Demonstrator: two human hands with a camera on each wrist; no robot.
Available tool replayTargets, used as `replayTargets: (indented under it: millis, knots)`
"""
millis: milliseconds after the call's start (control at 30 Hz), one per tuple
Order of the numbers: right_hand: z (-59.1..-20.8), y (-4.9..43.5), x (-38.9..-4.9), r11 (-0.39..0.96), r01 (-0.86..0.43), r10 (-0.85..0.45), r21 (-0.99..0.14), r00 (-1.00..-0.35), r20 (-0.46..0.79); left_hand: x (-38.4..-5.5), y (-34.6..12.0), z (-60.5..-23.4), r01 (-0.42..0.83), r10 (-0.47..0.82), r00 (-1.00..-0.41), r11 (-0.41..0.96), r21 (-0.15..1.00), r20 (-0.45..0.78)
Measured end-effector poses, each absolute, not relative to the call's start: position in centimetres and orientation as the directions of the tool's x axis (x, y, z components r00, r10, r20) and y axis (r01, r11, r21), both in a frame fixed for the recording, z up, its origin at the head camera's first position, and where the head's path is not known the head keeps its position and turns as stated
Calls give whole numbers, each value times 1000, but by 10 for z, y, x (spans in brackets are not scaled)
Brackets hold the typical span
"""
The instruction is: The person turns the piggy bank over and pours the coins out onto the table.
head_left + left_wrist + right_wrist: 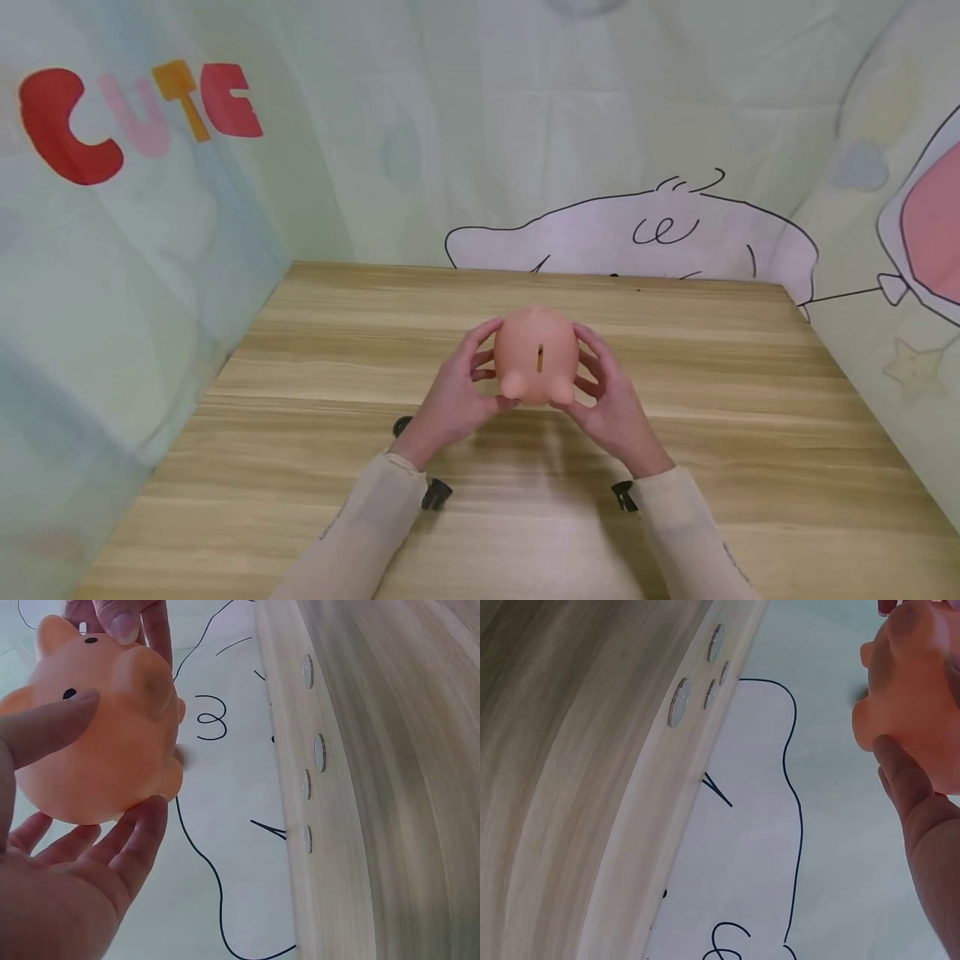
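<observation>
Both of my hands hold an orange-pink piggy bank (536, 350) between them, raised above the wooden table. Its dark coin slot (540, 357) faces up, and the two ears are on the side toward me. The left hand (459, 396) grips one side; in the left wrist view its thumb lies by an eye and its fingers curl underneath. On the opposite side, the right hand (617, 408) grips the bank with spread, bent fingers. Several silver coins (320, 753) lie on the table in both wrist views. They are not visible in the head view.
The wood-grain table (300, 350) meets a pale printed cloth (375, 167) at its back and sides. Black wrist-strap parts (436, 494) show at both cuffs, just above the tabletop.
</observation>
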State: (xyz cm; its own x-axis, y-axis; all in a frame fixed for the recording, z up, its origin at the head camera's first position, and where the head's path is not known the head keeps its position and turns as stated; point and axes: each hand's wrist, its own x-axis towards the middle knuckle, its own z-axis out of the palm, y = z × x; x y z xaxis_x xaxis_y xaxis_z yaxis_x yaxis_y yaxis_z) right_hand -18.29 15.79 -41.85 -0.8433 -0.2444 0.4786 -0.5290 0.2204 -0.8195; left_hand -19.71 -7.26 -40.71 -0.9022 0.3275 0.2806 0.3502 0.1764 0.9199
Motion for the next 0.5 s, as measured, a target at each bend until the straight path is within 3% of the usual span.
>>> replayTargets:
  millis: [300,500]
  knots:
    - [-420,163,-183,233,-458,-275,-858,-877,393,-195,-74,-408,308,332,-916,224,925,225]
    - [-417,171,-184,279,-340,-276,-898,-924,264,-195,-74,-406,186,323,-942,266,946,95]
